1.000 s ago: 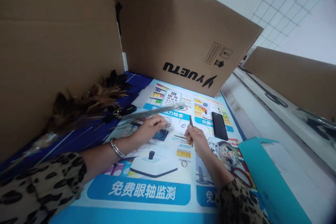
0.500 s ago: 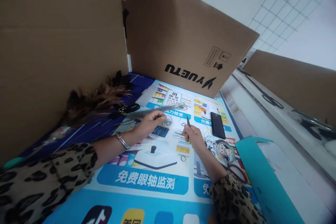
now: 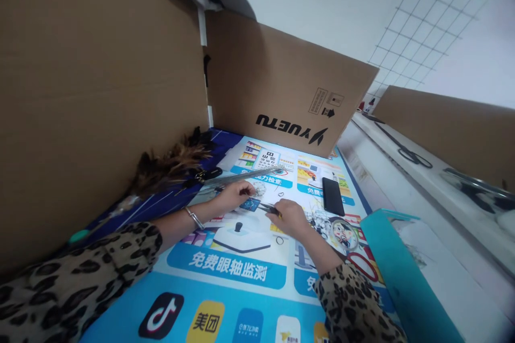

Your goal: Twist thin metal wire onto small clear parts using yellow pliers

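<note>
My left hand point(image 3: 237, 195) is closed in a pinch above the printed sheet point(image 3: 277, 270). Whatever its fingertips hold is too small to make out. Just past those fingertips lies a small tangle of fine wire point(image 3: 260, 188). My right hand point(image 3: 290, 218) is wrapped round a pair of pliers point(image 3: 267, 207), whose narrow dark jaws point left at the left fingertips with a small gap between. Behind my left hand a bundle of long silvery wires point(image 3: 249, 174) lies slanting across the sheet.
A black phone point(image 3: 333, 196) lies at right. Nearer are more tangled wire point(image 3: 319, 222), a round cartoon-printed item point(image 3: 344, 232) and red-handled scissors point(image 3: 362, 266). A teal box point(image 3: 396, 257) borders the right side. Brown feathers point(image 3: 169, 163) lie left, along cardboard walls point(image 3: 281, 75).
My right hand has turned the pliers from pointing upward to pointing left, bringing the jaws close to my left fingertips. My left hand stays pinched. The camera view has shifted slightly.
</note>
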A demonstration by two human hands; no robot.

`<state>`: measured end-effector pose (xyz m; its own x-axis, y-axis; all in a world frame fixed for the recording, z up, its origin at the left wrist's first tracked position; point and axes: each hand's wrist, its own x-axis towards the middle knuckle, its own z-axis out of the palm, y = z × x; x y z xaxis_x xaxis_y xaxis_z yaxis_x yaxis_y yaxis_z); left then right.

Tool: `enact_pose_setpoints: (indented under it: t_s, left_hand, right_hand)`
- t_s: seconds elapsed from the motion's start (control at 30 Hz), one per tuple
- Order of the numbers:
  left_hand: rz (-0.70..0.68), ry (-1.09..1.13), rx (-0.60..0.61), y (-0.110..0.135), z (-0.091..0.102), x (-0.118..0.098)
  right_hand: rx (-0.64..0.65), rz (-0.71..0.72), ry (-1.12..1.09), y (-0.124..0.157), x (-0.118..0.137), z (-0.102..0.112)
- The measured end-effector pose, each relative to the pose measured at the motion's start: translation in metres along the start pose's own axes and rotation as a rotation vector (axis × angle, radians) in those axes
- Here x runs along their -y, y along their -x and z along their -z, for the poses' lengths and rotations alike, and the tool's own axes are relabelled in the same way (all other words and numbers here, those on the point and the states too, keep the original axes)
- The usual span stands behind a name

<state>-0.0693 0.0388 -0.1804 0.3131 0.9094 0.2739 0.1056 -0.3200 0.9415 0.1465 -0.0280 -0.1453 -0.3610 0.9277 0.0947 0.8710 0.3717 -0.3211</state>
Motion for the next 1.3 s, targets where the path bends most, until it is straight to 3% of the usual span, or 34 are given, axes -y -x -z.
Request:
enact_pose_setpoints:
  t_s: [0.2, 0.43, 0.53, 0.67, 0.93, 1.3]
  left_hand:
    - [0.029, 0.042, -0.108, -0.002, 0.005, -0.006]
    - [0.048, 0.178, -0.202, -0.008, -0.004, -0.036]
    - [0.024, 0.254, -0.189, -0.007, -0.013, -0.053]
    - [0.003, 0.347, -0.160, -0.005, -0.025, -0.069]
    - [0.011, 0.447, -0.106, -0.010, -0.046, -0.081]
    - [0.032, 0.493, -0.003, -0.006, -0.055, -0.089]
  right_hand:
    - [0.030, 0.211, 0.313, 0.006, 0.006, 0.002]
    - [-0.029, 0.248, 0.299, 0.009, 0.008, 0.004]
    - [-0.140, 0.301, 0.214, 0.008, 0.007, 0.004]
    - [-0.370, 0.244, 0.162, 0.008, 0.008, 0.008]
    - [-0.597, 0.354, 0.272, 0.013, 0.005, 0.028]
    - [-0.621, 0.556, 0.458, 0.014, 0.001, 0.038]
